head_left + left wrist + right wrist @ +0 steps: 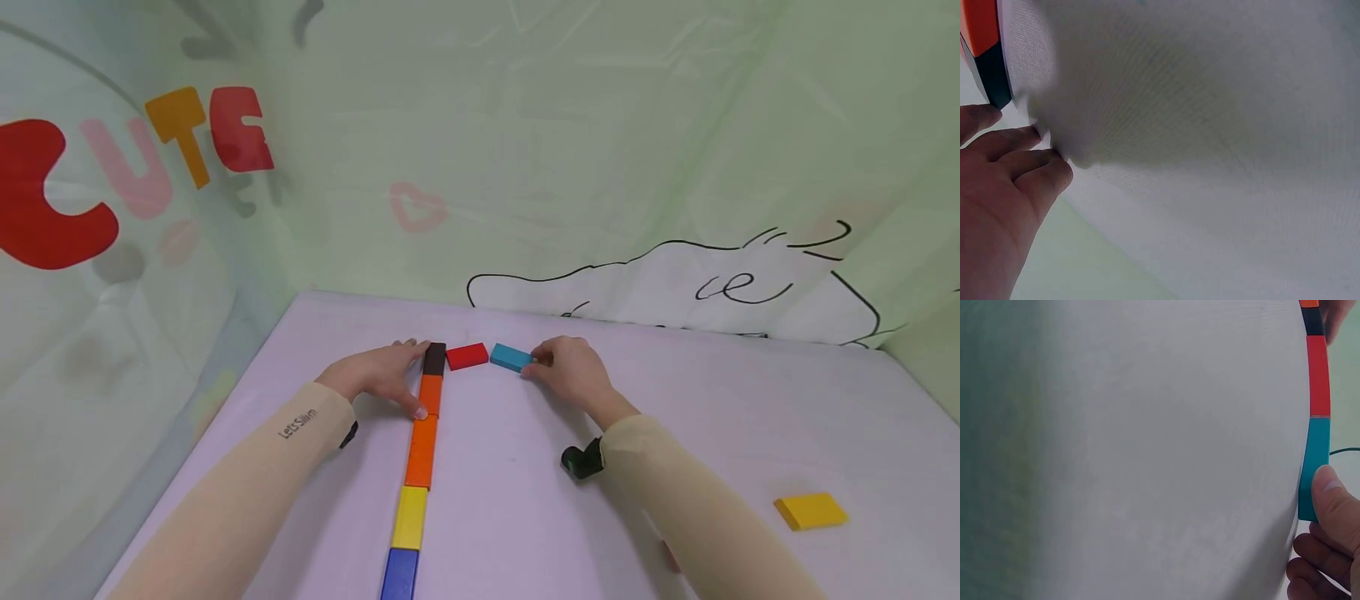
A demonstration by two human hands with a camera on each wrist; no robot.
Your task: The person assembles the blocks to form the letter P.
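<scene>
In the head view my right hand [573, 373] pinches the right end of a teal-blue block [511, 357] between thumb and fingers. The right wrist view shows its thumb laid on the teal block [1315, 469], whose far end meets a red block [1319, 375]. My left hand [382, 372] is spread beside a line of blocks. Its index fingertip touches the black block [434, 359] at the far end, and its thumb rests by the joint of two orange blocks [423, 450]. Between black and teal lies the red block [467, 357].
Nearer me the line continues with a yellow block [410, 517] and a dark blue block [400, 575]. Another yellow block [812, 511] lies alone at the right. A reddish block [671, 557] is partly hidden by my right sleeve. A pale sheet wall [525, 167] stands behind the table.
</scene>
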